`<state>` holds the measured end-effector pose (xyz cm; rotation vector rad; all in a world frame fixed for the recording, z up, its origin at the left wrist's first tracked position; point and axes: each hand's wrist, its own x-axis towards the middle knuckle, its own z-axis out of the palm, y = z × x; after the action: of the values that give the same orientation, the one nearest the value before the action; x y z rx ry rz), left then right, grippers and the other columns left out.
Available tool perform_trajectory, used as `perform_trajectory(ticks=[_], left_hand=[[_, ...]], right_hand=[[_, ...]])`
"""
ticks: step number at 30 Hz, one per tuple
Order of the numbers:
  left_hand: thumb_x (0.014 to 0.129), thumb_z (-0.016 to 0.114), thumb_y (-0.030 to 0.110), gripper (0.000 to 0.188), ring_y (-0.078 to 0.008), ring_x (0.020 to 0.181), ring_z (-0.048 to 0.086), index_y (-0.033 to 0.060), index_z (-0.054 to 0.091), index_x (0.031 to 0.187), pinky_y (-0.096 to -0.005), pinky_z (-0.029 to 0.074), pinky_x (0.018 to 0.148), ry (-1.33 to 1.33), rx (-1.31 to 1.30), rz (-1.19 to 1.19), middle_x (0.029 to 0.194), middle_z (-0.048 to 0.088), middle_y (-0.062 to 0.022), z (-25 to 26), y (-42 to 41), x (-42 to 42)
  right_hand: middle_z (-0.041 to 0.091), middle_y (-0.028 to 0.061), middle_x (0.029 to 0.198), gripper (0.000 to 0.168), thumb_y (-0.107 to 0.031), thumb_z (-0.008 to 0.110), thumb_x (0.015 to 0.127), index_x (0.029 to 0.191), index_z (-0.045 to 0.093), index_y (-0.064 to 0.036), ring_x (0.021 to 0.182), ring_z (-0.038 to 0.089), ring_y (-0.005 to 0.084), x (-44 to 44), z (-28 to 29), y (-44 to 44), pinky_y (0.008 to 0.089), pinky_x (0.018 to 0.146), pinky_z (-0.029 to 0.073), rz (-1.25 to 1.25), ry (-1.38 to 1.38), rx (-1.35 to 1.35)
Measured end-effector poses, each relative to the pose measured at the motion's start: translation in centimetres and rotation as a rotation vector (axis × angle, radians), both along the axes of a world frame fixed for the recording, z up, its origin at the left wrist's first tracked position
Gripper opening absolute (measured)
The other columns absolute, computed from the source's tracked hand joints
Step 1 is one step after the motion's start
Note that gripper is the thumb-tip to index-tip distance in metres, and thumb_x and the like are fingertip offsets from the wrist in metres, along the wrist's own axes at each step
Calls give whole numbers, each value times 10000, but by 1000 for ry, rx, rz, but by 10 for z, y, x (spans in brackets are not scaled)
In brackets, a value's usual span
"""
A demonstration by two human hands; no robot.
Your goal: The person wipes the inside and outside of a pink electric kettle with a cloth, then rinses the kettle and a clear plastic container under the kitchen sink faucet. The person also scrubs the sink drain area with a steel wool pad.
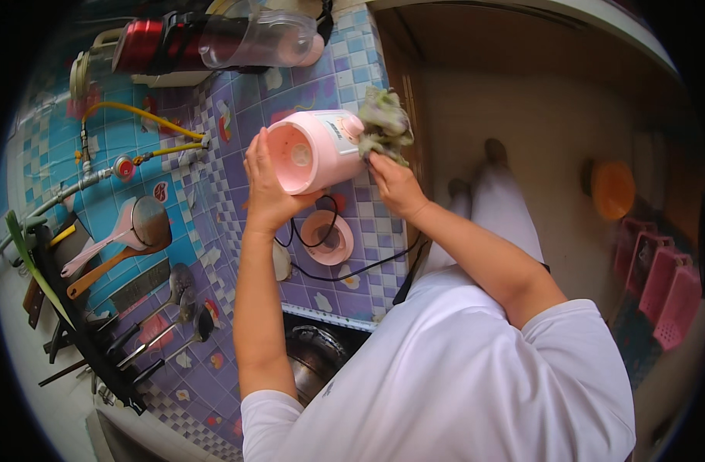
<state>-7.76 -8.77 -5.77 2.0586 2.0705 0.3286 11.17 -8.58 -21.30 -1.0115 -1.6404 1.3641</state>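
A pink blender motor base (329, 167) is tilted on its side above the tiled counter, its hollow top facing left. My left hand (266, 190) grips it around the rim, with the thumb underneath. In my right hand (396, 179) is a crumpled greenish cloth (387, 124), held against the base beside its round knob (351, 125). A black power cord (358, 276) loops over the counter below. Under the base, a round pink ring-shaped part (342, 245) lies on the tiles, partly crossed by the cord.
Behind stand a red thermos (139, 45) and a clear plastic jug (231, 40). A yellow gas hose (144, 120) meets a pipe valve (124, 168) on the wall. Ladles (182, 280) and a wooden spatula (107, 268) hang left. A metal pot (309, 369) sits near my left arm.
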Motion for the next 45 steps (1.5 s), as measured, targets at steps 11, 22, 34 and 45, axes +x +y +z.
perform_trajectory(ticks=[11,22,34,45], left_hand=[[647,839,257,1037,-381,1298,300,-20,200,1414,-454,292,1058,-34,274,453,1433,231,-231,-35,-80,32],[857,587,76,522,-255,1075,563,48,392,1340,-346,469,877,-894,224,716,1228,538,-116,-92,-176,130],[966,413,357,462,-343,1318,279,13,505,1261,-418,237,1073,-629,1005,893,1436,282,-196,-82,-53,130],[936,445,441,553,-338,1219,437,12,463,1285,-407,351,1004,-645,1360,1099,1351,421,-206,-113,8,114]], right_hand=[[352,131,1381,499,-152,702,749,1201,508,-73,1014,568,314,19,-16,55,361,861,479,68,-367,301],[599,62,918,335,-168,746,751,1018,582,-51,833,594,171,36,121,12,294,731,497,808,-89,104],[303,228,1424,1263,-299,905,498,1444,124,3,1325,298,385,-54,126,155,428,1083,296,1083,-298,599],[359,208,1279,1185,-342,907,501,1379,187,1,1172,406,375,-63,122,154,444,988,362,1137,-206,676]])
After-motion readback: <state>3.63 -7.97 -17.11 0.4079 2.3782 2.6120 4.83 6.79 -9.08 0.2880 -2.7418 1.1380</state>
